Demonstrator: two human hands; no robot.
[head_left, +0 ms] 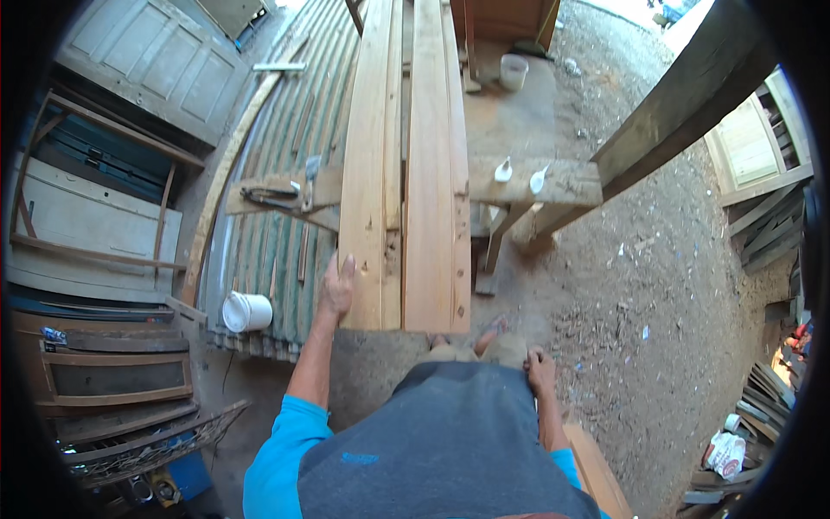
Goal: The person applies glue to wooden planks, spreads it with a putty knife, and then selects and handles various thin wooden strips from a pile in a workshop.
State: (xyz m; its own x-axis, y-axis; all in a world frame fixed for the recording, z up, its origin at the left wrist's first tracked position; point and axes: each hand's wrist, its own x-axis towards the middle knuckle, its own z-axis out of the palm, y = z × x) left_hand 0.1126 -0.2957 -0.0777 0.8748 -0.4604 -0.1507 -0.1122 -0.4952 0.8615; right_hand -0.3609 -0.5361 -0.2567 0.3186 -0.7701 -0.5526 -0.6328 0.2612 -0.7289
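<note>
Two long wooden boards lie side by side, running away from me, with a narrow gap between them. My left hand (337, 290) grips the near left edge of the left board (363, 182), thumb on top and fingers hidden along the side. Small knots and dark marks show near that board's end. The right board (430, 216) is slightly redder, and neither hand touches it. My right hand (540, 370) is low beside my right thigh, its fingers curled. Whatever those fingers hold, if anything, cannot be made out.
A wooden trestle (566, 182) crosses under the boards, bearing two white bottles (503, 170) on its right and dark pliers-like tools (268, 197) on its left. A white bucket (247, 311) stands on corrugated sheets (285, 173). A thick slanting post (683, 121) rises at right.
</note>
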